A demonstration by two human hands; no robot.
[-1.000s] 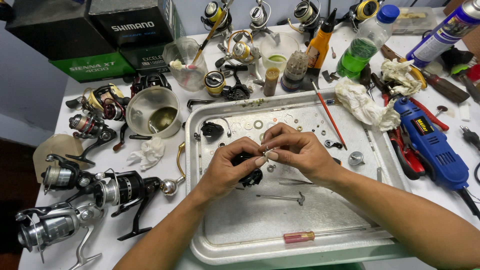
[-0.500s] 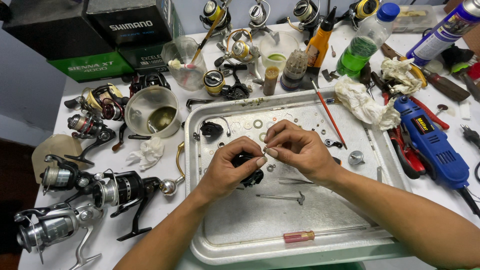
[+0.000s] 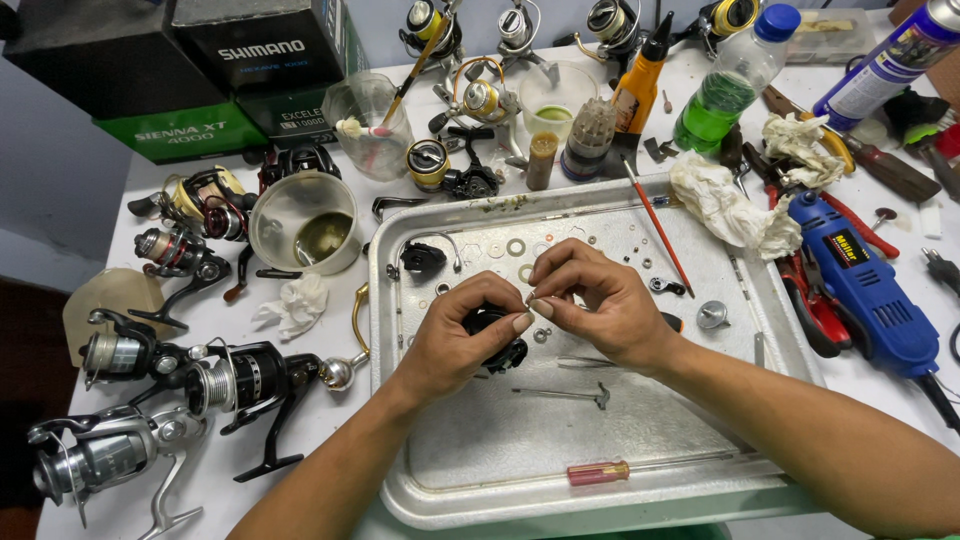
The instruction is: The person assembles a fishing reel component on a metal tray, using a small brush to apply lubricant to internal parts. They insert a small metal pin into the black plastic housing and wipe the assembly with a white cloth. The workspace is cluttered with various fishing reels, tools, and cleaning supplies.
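Black reel part [image 3: 495, 335] half-hidden under left hand [image 3: 455, 335]

Your left hand [image 3: 455, 335] and right hand [image 3: 600, 305] are both bare: no gloves, rings or watch, and no strap at either wrist. Your forearms are uncovered too, with no sleeve showing anywhere above the tray [image 3: 700, 495]. Your fingernails are short and plain. Both arms run out of view at the bottom edge.

White worktable [image 3: 330, 350], grey wall [image 3: 60, 190], dark floor [image 3: 25, 400].
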